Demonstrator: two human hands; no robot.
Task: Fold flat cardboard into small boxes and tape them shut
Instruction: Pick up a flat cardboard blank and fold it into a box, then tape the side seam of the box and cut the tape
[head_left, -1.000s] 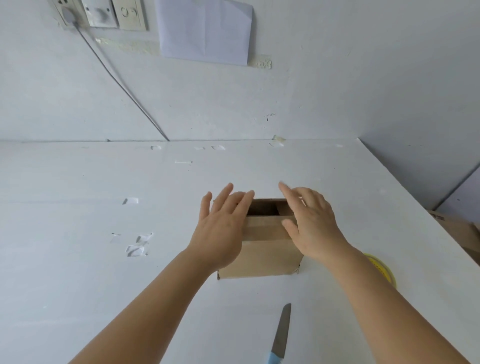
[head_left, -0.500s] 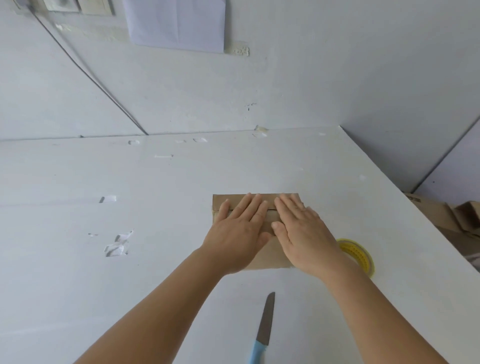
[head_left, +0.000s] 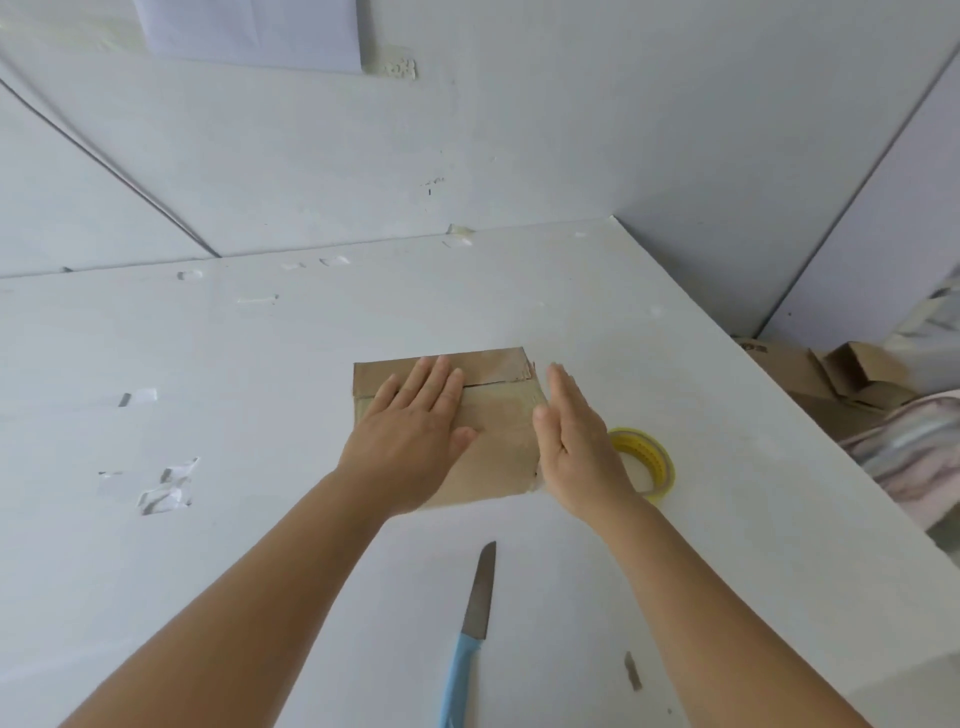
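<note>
We see the cardboard box (head_left: 493, 431) in the middle of the white table (head_left: 260, 519), its top flaps folded down and meeting at a seam, while a second ago it was open. Our left hand (head_left: 410, 441) still presses flat on it with straight fingers, but our right hand (head_left: 576, 441) has moved off the top to its right edge, fingers straight and together. Just right lies the yellow tape roll (head_left: 652, 462), and the blue-handled knife (head_left: 470, 634) lies nearer to us.

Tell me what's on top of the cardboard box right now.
The left hand lies flat on the cardboard box, fingers across the flap seam. The right hand is at its right edge. Whatever lies under the left palm is covered.
</note>
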